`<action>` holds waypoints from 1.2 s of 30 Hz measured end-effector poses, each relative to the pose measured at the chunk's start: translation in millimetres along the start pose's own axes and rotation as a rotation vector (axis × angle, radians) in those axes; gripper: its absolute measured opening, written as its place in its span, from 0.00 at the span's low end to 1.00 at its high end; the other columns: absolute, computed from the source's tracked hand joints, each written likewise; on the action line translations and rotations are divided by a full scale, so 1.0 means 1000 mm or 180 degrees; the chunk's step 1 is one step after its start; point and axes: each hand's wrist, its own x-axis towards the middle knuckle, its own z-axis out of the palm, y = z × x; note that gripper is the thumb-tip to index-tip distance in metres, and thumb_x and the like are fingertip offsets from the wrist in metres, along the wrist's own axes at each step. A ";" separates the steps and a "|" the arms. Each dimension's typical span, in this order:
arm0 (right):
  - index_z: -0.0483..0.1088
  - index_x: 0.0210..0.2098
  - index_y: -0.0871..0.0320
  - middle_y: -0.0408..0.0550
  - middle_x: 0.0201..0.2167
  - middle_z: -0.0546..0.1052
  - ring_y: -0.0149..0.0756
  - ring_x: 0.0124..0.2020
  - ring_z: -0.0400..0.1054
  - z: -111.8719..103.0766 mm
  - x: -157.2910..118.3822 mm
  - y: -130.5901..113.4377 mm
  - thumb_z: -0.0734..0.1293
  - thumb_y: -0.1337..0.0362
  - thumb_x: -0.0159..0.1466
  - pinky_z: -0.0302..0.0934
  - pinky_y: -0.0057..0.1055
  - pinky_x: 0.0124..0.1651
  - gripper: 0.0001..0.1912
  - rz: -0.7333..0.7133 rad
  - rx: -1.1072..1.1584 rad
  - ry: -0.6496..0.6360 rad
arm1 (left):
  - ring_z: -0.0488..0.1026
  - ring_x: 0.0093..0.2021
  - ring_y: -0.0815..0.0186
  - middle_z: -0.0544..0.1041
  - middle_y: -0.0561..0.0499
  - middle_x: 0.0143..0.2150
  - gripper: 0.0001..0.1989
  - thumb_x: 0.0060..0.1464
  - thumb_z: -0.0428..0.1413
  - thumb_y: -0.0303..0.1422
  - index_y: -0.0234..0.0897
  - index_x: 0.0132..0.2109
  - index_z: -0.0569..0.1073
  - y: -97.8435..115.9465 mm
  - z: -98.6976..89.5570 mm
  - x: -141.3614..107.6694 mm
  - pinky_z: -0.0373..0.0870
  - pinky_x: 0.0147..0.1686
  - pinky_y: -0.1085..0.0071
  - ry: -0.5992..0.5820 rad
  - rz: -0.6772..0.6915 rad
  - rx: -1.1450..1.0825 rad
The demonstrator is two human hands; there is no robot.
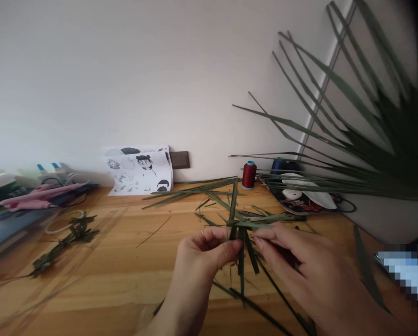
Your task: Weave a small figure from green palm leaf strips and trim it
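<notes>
The left hand (205, 254) and right hand (310, 268) pinch palm-leaf strips (233, 203) above the wooden bench (125, 261); a dark-red thread spool (249, 176) stands beyond.

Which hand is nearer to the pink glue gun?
Left. The left hand is to the right of the pink glue gun and closer to the camera, pinching green leaf strips; the right hand is farther right.

No legible text, brand, number or sign was found. The printed sheet (139, 173) against the wall bears black-and-white drawings, including a cartoon figure; no wording on it can be made out. Any markings on the green-and-white container (2, 190) at far left are too blurred to read. The bright screen (407, 275) at right is pixelated and unreadable.
</notes>
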 end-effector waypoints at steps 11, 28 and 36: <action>0.69 0.29 0.53 0.38 0.24 0.75 0.29 0.26 0.70 0.002 -0.001 -0.001 0.61 0.68 0.58 0.62 0.24 0.28 0.06 0.0158 0.0129 -0.0043 | 0.67 0.24 0.74 0.74 0.52 0.22 0.02 0.38 0.61 0.26 0.32 0.24 0.76 0.002 0.005 -0.001 0.63 0.28 0.77 0.0011 -0.0154 -0.0090; 0.67 0.26 0.53 0.38 0.22 0.73 0.32 0.30 0.71 0.001 -0.001 -0.002 0.59 0.65 0.59 0.62 0.22 0.24 0.08 0.0510 0.0462 -0.0330 | 0.66 0.24 0.74 0.73 0.53 0.22 0.03 0.40 0.61 0.28 0.31 0.26 0.75 0.000 -0.001 0.002 0.62 0.29 0.77 -0.0141 -0.0124 -0.0039; 0.70 0.32 0.51 0.38 0.27 0.76 0.31 0.28 0.70 0.000 -0.002 -0.001 0.59 0.66 0.59 0.63 0.26 0.31 0.08 0.0296 0.0224 -0.0273 | 0.67 0.24 0.73 0.73 0.53 0.22 0.03 0.41 0.61 0.28 0.32 0.25 0.75 -0.002 -0.002 0.003 0.63 0.30 0.76 -0.0188 -0.0075 -0.0079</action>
